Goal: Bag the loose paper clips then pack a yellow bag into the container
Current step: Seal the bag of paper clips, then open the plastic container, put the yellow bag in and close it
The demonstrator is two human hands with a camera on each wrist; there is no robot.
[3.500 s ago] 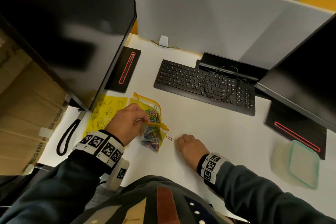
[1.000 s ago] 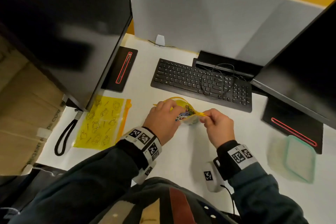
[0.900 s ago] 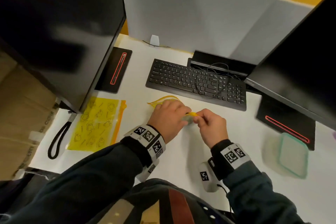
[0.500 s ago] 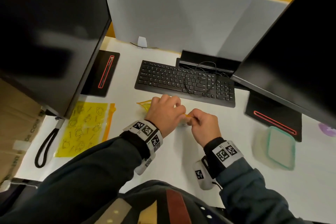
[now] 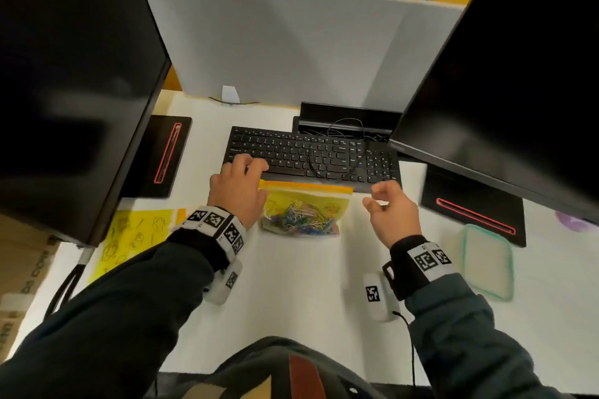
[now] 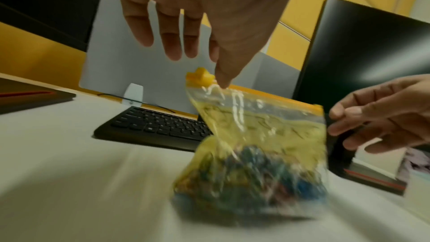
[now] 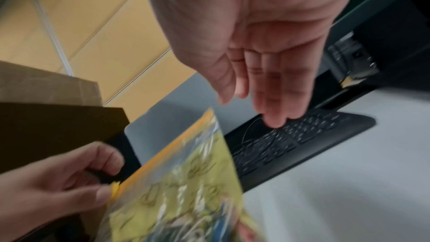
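A yellow zip bag full of coloured paper clips sits on the white desk against the keyboard's front edge, its orange zip strip running straight across the top. My left hand is at the bag's left top corner with fingers straight; in the left wrist view its thumb tip touches the top edge beside the yellow slider. My right hand hovers just off the bag's right edge, fingers relaxed and holding nothing. A clear container with a green rim stands at the right.
A second yellow bag lies flat at the left, partly under the left monitor. The black keyboard is right behind the bag. The right monitor and its base overhang the container. A cardboard box stands left of the desk.
Both hands were pinching the bag's top together in front of the keyboard. They have since parted, the right hand has let go, and the bag now shows whole on the desk.
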